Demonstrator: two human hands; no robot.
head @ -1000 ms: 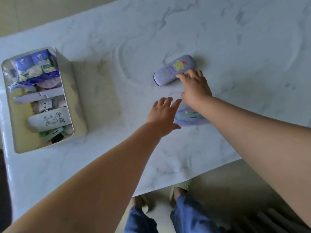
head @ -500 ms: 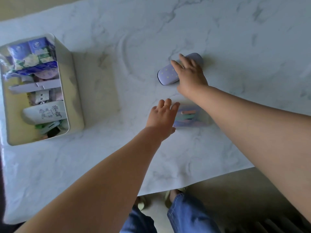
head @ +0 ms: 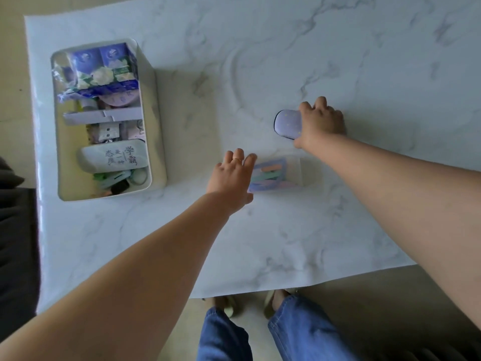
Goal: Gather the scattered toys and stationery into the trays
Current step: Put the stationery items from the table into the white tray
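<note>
A lilac case [head: 288, 123] with small dots lies on the marble table [head: 286, 61]. My right hand [head: 320, 123] grips it, fingers curled over its far side and thumb at its near side. A clear box [head: 276, 173] of pastel sticks lies nearer to me. My left hand [head: 233, 175] rests at the box's left end with fingers straight, covering that end. At the left stands the white tray [head: 156, 142], filled with tissue packs, a pale case with printed characters and several small items.
The table's near edge [head: 299, 285] runs just below my forearms, with my legs and slippers beyond it. A dark object [head: 15, 230] stands at the left beside the table. The marble top stretches far to the right and back.
My right hand went from touching the lilac case's near edge to wrapping over it. My left hand slid forward to the clear box. The view shifted, so the tray sits further right.
</note>
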